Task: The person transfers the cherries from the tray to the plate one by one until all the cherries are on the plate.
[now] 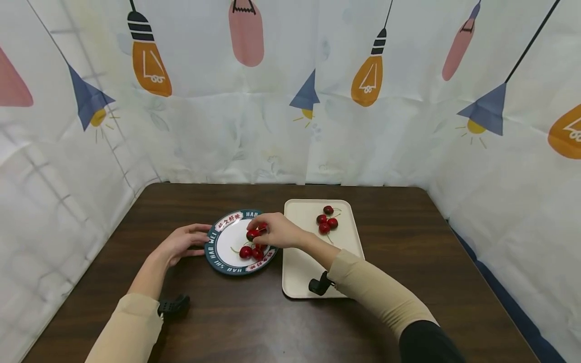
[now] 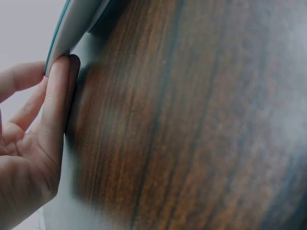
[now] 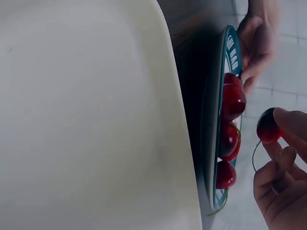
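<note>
My right hand point(image 1: 283, 231) pinches a dark red cherry point(image 3: 268, 125) between thumb and fingers, above the round plate point(image 1: 228, 243). From this cherry a thin green stem hangs down in the right wrist view. The plate is white with a teal lettered rim and bears several more cherries point(image 1: 245, 252), partly hidden behind the right hand. My left hand point(image 1: 183, 243) touches the plate's left rim with fairly straight fingers. In the left wrist view its fingertips point(image 2: 60, 67) meet the plate's edge.
A cream rectangular tray point(image 1: 297, 275) lies right of the plate, under the right forearm, with several cherries point(image 1: 324, 228) toward its far end. The dark wooden table point(image 1: 236, 322) carries both. A patterned white curtain point(image 1: 272, 146) hangs behind and at the sides.
</note>
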Tool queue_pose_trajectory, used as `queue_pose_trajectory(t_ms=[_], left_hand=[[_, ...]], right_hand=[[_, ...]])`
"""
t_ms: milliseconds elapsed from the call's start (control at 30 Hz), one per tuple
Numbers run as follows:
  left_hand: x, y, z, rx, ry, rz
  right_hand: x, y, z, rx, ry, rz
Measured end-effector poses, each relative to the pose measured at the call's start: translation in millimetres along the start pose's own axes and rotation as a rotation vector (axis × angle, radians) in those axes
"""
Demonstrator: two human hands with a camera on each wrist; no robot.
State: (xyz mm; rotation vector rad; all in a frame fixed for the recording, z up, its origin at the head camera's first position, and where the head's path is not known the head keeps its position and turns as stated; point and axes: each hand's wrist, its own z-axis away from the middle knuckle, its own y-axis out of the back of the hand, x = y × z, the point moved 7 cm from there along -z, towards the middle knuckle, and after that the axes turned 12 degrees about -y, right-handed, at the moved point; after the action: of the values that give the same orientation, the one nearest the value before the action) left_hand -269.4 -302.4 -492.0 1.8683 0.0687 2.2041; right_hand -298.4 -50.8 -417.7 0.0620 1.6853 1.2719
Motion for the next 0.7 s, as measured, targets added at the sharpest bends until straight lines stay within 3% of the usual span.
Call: queue_pose_trajectory(t_ms=[333,700], left_hand=[[-0.5,-0.8,-0.1,-0.001,-0.006,0.006],[-0.8,-0.2,-0.3,-0.003,-0.006,0.014]], right_hand=[[9.5,10.2,5.3,0.021,-0.028,-0.036],[44.3,40.3,26.0,0.096,-0.12,-0.074]])
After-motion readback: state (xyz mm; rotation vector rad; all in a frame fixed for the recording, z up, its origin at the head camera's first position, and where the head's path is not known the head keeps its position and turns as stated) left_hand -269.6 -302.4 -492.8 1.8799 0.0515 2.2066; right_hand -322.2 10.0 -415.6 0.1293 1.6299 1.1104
